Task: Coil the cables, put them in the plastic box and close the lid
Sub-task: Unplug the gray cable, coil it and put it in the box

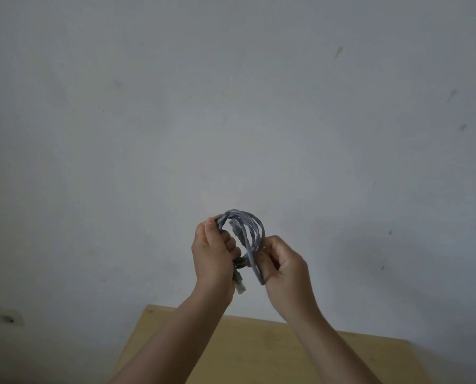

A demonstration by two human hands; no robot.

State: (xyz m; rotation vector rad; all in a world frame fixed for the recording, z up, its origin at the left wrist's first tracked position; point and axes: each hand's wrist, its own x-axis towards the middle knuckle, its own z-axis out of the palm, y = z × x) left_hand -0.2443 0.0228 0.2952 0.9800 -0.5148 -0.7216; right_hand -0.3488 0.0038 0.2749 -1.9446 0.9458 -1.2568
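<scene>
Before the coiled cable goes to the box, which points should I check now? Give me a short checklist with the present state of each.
1. The grey cable is wound into loops: ok, several turns show.
2. The left hand grips one side of the coil: ok.
3. The right hand pinches the other side: ok.
4. Loose ends are tucked in: not ok, one plug hangs below the left hand, and another sits inside the loops.
5. The plastic box is ready and open: cannot tell, it is not in view.
6. Space on the wooden table below: cannot tell, only part of it shows.
</scene>
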